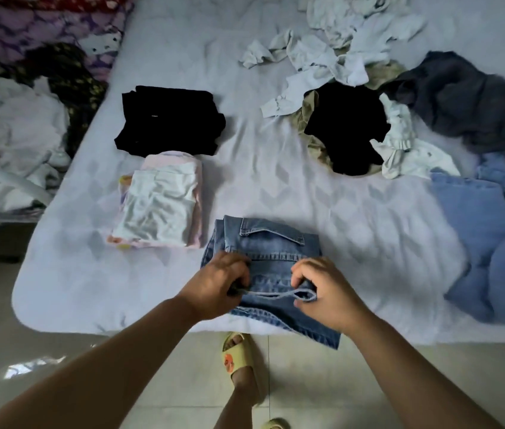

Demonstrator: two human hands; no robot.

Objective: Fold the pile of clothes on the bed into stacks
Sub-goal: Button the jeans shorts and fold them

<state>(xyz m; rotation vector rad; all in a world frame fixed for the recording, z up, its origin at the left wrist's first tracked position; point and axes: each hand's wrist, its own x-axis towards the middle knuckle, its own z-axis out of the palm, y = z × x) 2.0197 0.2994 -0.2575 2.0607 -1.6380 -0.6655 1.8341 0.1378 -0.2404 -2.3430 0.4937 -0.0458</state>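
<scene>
Denim sits at the near edge of the bed [276, 187] — folded blue jeans [271, 252] with a flapped pocket facing up and their near corner hanging just over the mattress edge. Both hands are on the near half of the jeans. The left hand [218, 281] has its fingers curled down against the denim, gripping the left end of a thin pale-blue cord [271, 294] (a drawstring or belt loop, hard to tell which). The right hand [322, 289] pinches the cord's looped right end between thumb and curled fingers, so the cord runs across the jeans from one hand to the other.

Just left of the jeans lies a folded stack of pale clothes [158, 202], white on top, pink beneath; beyond it, touching its far end, a folded black stack [169, 120]. Well apart on the right sprawls the unfolded pile [353, 97] — white pieces, a black garment, khaki, dark grey and light blue fabric.
</scene>
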